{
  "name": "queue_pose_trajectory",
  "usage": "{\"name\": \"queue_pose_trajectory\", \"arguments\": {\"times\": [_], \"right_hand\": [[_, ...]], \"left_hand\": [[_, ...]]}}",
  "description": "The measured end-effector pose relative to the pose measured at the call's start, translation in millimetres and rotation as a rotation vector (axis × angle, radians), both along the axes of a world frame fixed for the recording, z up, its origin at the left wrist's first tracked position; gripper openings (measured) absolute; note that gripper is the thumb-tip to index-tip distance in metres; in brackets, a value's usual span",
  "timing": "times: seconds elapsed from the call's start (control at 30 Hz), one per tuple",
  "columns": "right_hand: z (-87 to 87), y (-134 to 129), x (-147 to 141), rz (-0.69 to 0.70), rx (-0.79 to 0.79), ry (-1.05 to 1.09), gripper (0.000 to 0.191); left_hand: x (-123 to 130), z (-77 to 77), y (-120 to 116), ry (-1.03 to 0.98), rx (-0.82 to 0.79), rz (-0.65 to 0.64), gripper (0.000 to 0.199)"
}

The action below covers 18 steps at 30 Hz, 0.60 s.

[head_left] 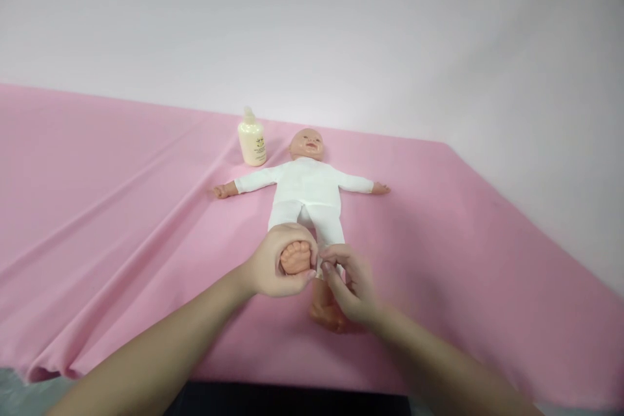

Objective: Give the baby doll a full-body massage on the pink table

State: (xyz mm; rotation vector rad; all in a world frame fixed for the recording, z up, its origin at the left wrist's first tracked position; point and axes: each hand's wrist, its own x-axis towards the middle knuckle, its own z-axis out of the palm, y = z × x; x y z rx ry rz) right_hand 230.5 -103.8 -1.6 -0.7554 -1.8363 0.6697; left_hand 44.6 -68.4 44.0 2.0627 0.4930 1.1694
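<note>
1. Bare forearms (170,338) nearest; left hand (269,266) wraps around a peach plastic foot (296,258).
2. Right hand (351,283) curls alongside; cannot tell its grip.
3. White-clothed baby doll (308,182) lies centrally on pink fabric (121,208), cream pump bottle (252,143) far left.

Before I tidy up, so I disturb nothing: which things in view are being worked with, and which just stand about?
In use:
doll, one foot wrapped by the left hand
right hand, near its legs
pink cloth, under the doll

Apparently just nearby:
pump bottle, untouched, near the doll
</note>
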Motion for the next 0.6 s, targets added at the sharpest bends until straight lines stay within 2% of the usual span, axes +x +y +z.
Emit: {"name": "queue_pose_trajectory", "arguments": {"times": [0.27,0.5,0.6], "right_hand": [[-1.6,-1,0,-0.008,-0.024,-0.027,0.016],[2.3,0,-1,-0.003,0.016,-0.031,0.018],[3.9,-1,-1,0.004,-0.024,-0.044,0.016]], "left_hand": [[-6,-6.1,0,-0.129,-0.245,-0.021,0.014],[-6,-9.0,0,-0.218,-0.258,-0.050,0.027],[-7,-11.0,0,-0.231,-0.288,-0.063,0.032]]}}
